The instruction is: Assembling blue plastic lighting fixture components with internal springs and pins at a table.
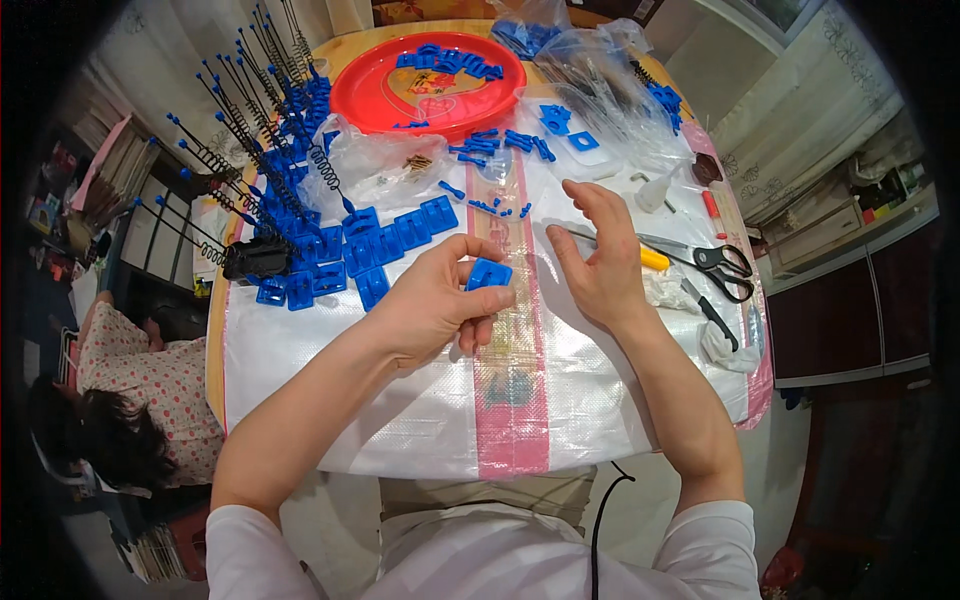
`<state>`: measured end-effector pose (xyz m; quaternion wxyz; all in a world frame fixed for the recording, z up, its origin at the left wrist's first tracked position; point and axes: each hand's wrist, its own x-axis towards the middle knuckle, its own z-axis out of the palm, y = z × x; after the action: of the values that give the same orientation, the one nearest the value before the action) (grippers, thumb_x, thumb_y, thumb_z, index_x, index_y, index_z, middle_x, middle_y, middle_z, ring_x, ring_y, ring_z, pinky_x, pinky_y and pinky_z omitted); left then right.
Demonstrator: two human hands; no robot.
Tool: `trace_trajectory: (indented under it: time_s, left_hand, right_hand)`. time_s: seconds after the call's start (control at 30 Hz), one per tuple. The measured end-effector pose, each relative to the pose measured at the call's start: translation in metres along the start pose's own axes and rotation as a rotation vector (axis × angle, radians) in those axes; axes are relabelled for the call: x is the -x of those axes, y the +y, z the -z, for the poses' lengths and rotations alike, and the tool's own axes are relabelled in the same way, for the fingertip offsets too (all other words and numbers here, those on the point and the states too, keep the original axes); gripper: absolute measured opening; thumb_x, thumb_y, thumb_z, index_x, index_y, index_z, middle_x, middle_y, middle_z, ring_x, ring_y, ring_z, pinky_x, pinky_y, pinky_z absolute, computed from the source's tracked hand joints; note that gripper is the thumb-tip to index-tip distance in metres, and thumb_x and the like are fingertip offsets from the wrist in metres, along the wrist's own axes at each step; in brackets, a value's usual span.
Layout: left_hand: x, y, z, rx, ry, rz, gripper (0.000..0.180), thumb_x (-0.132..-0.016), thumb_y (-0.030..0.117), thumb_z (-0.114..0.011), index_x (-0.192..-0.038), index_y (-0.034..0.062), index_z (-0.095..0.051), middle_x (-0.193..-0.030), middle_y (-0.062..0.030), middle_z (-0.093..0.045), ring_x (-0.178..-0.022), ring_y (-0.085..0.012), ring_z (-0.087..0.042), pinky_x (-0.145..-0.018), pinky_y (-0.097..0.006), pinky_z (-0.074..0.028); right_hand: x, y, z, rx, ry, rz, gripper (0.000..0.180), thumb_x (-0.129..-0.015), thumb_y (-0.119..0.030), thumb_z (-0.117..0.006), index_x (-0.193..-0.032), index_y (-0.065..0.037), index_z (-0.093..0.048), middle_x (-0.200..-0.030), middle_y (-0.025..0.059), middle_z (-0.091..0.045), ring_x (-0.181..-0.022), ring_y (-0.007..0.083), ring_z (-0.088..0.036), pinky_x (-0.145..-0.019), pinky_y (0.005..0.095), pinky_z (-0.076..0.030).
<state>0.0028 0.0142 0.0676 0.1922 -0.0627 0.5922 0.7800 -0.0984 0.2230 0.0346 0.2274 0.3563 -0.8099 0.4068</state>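
Between the thumb and fingers of my left hand (450,292) is a small square blue plastic piece (489,275), held above the middle of the table. My right hand (602,262) hovers a little to the right of it. Its thumb and fingers are apart, and I see nothing in them. To the left of my left hand lie several blue square plates (395,238), laid edge to edge. Beyond both hands lie small blue pegs (497,208) and longer blue plastic pieces (480,146).
At the back stands a red basin (430,125) with blue pieces inside. Black springy rods with blue tips (240,120) rise at the left. Black-handled scissors (722,262), a knife (712,318) and a red marker (713,212) lie right. A person (150,390) is beyond the table's left edge.
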Motion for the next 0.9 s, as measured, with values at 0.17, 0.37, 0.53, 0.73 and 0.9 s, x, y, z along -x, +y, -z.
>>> trace_trajectory:
  time_s: [0.17,0.37,0.53,0.73,0.9]
  left_hand:
    - [-0.006,-0.010,0.005,0.123,-0.023,-0.124,0.048,-0.092,0.005,-0.066,-0.135,0.0008,-0.044,-0.102,-0.0123,-0.064,-0.080,-0.0155,-0.068,-0.063,-0.026,-0.054]
    - [-0.017,-0.033,0.020,0.173,-0.037,-0.210,0.048,-0.095,0.000,-0.058,-0.140,0.0020,-0.041,-0.119,-0.0160,-0.063,-0.087,-0.0162,-0.067,-0.071,-0.027,-0.055]
    - [-0.016,-0.041,0.020,0.085,-0.073,-0.209,0.048,-0.094,-0.001,-0.056,-0.139,0.0023,-0.043,-0.116,-0.0133,-0.064,-0.084,-0.0137,-0.065,-0.071,-0.027,-0.054]
    - [-0.007,-0.040,0.013,-0.068,-0.080,-0.176,0.046,-0.093,-0.002,-0.055,-0.137,0.0054,-0.047,-0.109,-0.0053,-0.062,-0.081,-0.0098,-0.062,-0.070,-0.024,-0.051]
    - [-0.009,-0.037,0.013,-0.049,-0.104,-0.168,0.044,-0.093,-0.001,-0.055,-0.136,0.0044,-0.048,-0.109,-0.0051,-0.063,-0.080,-0.0101,-0.063,-0.069,-0.024,-0.052]
  right_hand:
    - [-0.001,0.001,-0.003,0.056,0.001,0.031,0.049,-0.081,-0.009,-0.074,-0.126,0.000,-0.057,-0.124,0.0199,-0.059,-0.114,0.0371,-0.056,-0.096,0.0430,-0.047]
    - [0.000,0.002,-0.005,0.054,0.025,0.093,0.041,-0.080,-0.007,-0.074,-0.118,0.001,-0.062,-0.118,0.0170,-0.063,-0.110,0.0347,-0.059,-0.095,0.0417,-0.048]
    - [-0.001,-0.001,-0.002,0.061,0.014,0.108,0.026,-0.082,-0.007,-0.073,-0.106,-0.001,-0.066,-0.100,0.0122,-0.070,-0.099,0.0297,-0.064,-0.085,0.0382,-0.048]
    - [-0.015,-0.030,-0.004,-0.292,-0.034,-0.380,0.014,-0.087,-0.012,-0.068,-0.097,-0.002,-0.069,-0.091,0.0135,-0.070,-0.092,0.0297,-0.065,-0.079,0.0376,-0.049]
    - [-0.041,-0.009,-0.017,0.139,-0.179,0.049,0.020,-0.084,-0.018,-0.070,-0.097,-0.003,-0.068,-0.099,0.0131,-0.067,-0.099,0.0321,-0.061,-0.084,0.0429,-0.047]
